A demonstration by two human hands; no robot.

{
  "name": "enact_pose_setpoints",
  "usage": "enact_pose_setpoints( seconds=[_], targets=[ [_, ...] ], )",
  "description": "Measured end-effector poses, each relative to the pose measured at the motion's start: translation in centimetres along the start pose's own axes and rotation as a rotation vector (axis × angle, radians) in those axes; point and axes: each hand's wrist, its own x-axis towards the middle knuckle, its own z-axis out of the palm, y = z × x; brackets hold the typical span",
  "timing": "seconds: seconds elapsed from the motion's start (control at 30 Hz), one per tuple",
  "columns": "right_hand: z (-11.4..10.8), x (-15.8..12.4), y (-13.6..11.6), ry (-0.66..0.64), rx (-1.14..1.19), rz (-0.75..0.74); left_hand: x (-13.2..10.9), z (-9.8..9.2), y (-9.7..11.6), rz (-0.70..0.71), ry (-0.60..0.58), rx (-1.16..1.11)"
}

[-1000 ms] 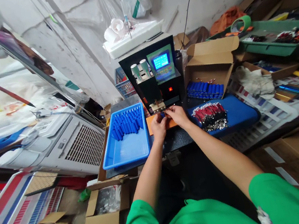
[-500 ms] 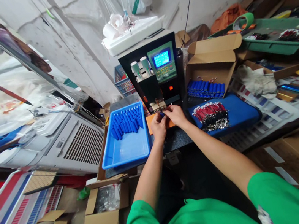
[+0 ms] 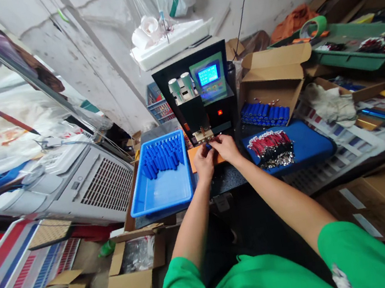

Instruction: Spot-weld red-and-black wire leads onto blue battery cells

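Beneath the welder (image 3: 192, 111), blue cell (image 3: 208, 146)

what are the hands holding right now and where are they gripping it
The left hand and right hand pinch one small blue cylinder between their fingertips, seemingly at its ends, under the head of the machine.
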Motion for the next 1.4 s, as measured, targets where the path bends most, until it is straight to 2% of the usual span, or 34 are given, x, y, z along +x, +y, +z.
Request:
enact_pose_setpoints(
  seconds=[0.33,0.6,0.7,0.8,1.0,1.1,1.2,1.3,1.4],
  targets=[
    [0.0,0.1,0.1,0.002,0.009,0.032,-0.1,-0.1,-0.2,0.013,0.015,0.038],
    [-1.5,-1.1,0.5,-0.055,0.029,-0.016,-0.2,0.0,0.2,0.020,0.007,0.029],
    [-1.8,-1.0,0.7,-0.100,0.040,0.042,-0.1,0.0,0.0,0.025,0.015,0.031],
    [-2.1,-0.8,0.6,-0.145,0.157,0.133,0.0,0.1,-0.2,0.021,0.021,0.044],
    [-2.4,-0.9,0.2,-0.122,0.300,0.235,-0.1,-0.7,-0.8,0.042,0.067,0.035],
    [-2.4,-0.9,0.1,-0.105,0.335,0.244,-1.2,-2.0,-0.9,0.066,0.103,0.180],
    [-2.3,-0.9,0.2,-0.091,0.364,0.250,-2.7,-3.0,-0.7,0.177,0.020,0.359],
    [-2.1,-0.8,0.4,-0.076,0.375,0.246,-3.8,-3.1,-0.5,0.283,-0.054,0.454],
    [-2.1,-0.8,0.6,-0.063,0.367,0.246,-4.0,-2.6,-0.2,0.304,-0.058,0.513]
  ],
)
